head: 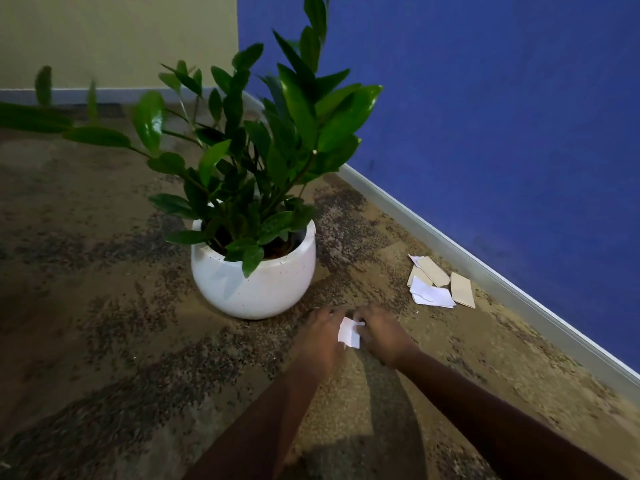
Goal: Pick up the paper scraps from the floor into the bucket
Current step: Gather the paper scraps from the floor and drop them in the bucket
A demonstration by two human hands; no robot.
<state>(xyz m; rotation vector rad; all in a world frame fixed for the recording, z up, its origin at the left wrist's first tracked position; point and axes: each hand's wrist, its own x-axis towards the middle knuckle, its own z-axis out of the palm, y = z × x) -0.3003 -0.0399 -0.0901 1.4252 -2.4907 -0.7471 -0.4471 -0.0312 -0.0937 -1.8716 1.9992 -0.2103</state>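
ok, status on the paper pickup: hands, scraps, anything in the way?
Left hand and right hand together on one small white paper scrap. Pile of white and tan scraps on carpet by blue wall. Bucket not in view. White round plant pot beside left hand.

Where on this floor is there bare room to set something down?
Free: the carpet left of the pot, and the near strip between the arms and the skirting. Crowded: the scraps by the skirting, and the hands' spot beside the pot.

Both hands blur with motion; the white scrap (349, 332) between them is partly covered by fingers (360, 315). Leaves (27, 117) far left of the hands smear.
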